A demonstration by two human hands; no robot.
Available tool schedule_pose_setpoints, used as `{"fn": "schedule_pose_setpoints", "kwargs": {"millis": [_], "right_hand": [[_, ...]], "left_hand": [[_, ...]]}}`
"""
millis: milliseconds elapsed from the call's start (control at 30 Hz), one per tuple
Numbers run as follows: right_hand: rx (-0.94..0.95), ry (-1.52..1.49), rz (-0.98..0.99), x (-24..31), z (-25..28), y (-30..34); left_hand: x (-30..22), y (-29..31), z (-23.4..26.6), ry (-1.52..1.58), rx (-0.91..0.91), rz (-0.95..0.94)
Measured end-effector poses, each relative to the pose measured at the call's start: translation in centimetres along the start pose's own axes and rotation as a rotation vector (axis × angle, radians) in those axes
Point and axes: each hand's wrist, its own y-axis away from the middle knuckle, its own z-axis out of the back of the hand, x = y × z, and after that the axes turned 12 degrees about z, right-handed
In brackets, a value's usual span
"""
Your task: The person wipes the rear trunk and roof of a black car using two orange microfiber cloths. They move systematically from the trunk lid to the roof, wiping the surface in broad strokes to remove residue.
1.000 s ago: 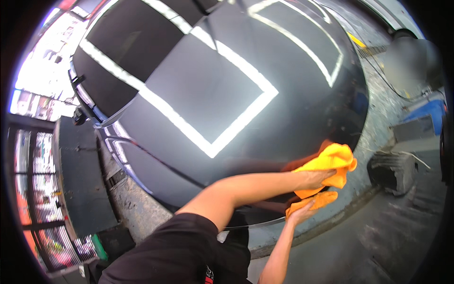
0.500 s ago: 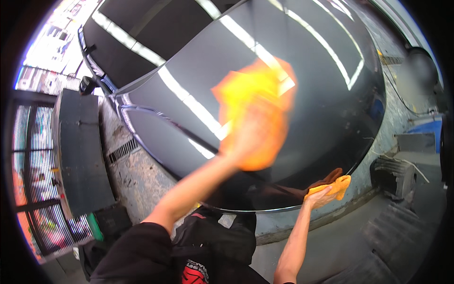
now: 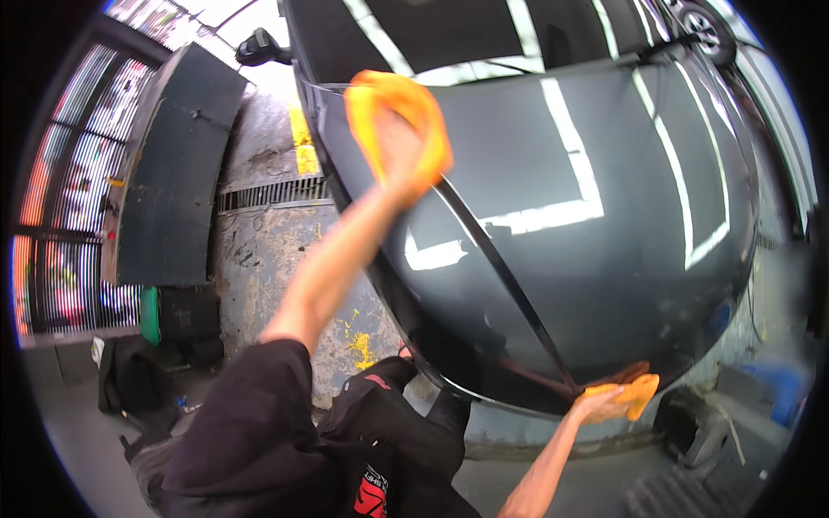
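My left arm reaches far out over the glossy dark grey car hood [image 3: 656, 190]. At its end my left hand [image 3: 401, 155] holds an orange cloth [image 3: 370, 97] at the hood's left rear part, near the windshield; motion blurs it a little. The cloth fans out around the hand, and some fingers are hidden. By the car's front edge, my right hand [image 3: 598, 402] grips a second, folded orange cloth [image 3: 639, 394]. That hand rests against the bodywork, its reflection showing in the paint. Bright light strips and a dark line mirror across the hood.
A side mirror [image 3: 262, 47] sticks out at the upper left. Along the left stands a dark grey cabinet [image 3: 177, 173], with a floor grate [image 3: 272, 195] beside it. A black bin-like object [image 3: 691, 423] lies at the lower right, near a blurred blue thing [image 3: 787, 387].
My left hand has swept its cloth from the middle of the hood toward the far left. My view has turned, showing more windshield. The right hand remains at the front edge with its cloth.
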Motion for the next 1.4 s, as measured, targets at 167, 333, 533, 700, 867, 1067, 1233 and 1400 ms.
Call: {"fn": "schedule_pose_setpoints", "kwargs": {"millis": [167, 333, 533, 700, 867, 1067, 1233, 1400], "right_hand": [[0.042, 0.052, 0.091, -1.1, -0.3, 0.8], [0.019, 0.079, 0.143, 4.4, 0.6, 1.1], [0.094, 0.2, 0.22, 6.1, -1.6, 0.9], [0.051, 0.245, 0.33, 11.2, 0.9, 3.7], [0.112, 0.262, 0.257, 9.3, 0.9, 3.0], [0.133, 0.293, 0.212, 10.0, -0.6, 2.1], [0.202, 0.262, 0.257, 11.6, -0.6, 2.7], [0.219, 0.253, 0.273, 9.1, 1.4, 2.2]], "left_hand": [[-7.1, 26.6, 14.1, 0.769, 0.457, -0.558], [3.3, 7.6, 9.1, 0.914, 0.143, -0.452], [20.5, -9.2, -6.8, 0.716, -0.245, 0.388], [3.3, 29.3, 2.7, 1.053, 0.261, 0.606], [4.6, 33.5, 20.1, 1.186, 0.537, 0.08], [14.5, 4.7, 3.2, 1.062, 0.055, 0.292], [13.2, 8.5, -0.9, 0.979, -0.142, 0.665], [-3.1, 43.2, 18.8, 1.164, 0.527, 0.292]]}}
